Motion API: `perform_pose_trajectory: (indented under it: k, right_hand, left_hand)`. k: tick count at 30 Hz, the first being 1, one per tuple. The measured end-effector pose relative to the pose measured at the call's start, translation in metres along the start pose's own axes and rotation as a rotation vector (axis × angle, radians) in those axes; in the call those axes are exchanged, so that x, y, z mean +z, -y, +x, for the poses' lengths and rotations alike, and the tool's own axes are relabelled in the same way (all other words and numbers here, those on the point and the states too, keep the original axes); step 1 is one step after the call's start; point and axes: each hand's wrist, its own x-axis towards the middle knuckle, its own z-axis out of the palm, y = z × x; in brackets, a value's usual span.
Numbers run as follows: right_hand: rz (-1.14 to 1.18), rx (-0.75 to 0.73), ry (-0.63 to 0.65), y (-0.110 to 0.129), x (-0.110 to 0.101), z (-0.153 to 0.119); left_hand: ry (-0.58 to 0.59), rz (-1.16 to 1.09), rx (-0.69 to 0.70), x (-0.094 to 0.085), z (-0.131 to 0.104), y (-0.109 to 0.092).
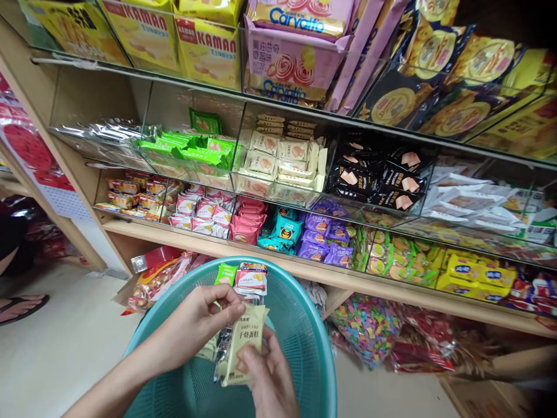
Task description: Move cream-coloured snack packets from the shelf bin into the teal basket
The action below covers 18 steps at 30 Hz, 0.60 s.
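A cream-coloured snack packet is held upright over a teal mesh basket. My right hand grips its lower part, the thumb across the front. At its top left corner, my left hand has thumb and fingers pinched together on the packet. Behind and below the hands, a green packet, a white and red packet and other wrapped pieces lie in the basket, partly hidden by the hands.
Ahead stands a shelf with clear-walled bins of small packets; cream packets fill one. Bagged sweets and a cardboard box are on the floor at right. At far left, a person's sandalled foot shows.
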Motion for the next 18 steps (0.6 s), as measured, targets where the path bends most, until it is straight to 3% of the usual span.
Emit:
perform_pose_trajectory:
  k: [5,12,18]
  right_hand:
    - [-0.073,0.0,-0.001,-0.003,0.001,0.0]
    - [-0.285,-0.017,0.01,-0.003,-0.001,-0.004]
    - [-0.292,-0.034,-0.023,-0.005,-0.001,-0.006]
  left_hand:
    - [0.005,-0.026,-0.013,0.004,-0.001,-0.003]
    - [-0.054,0.08,0.012,-0.008,0.0,-0.007]
    - [0.031,0.101,-0.027,-0.015,-0.008,0.002]
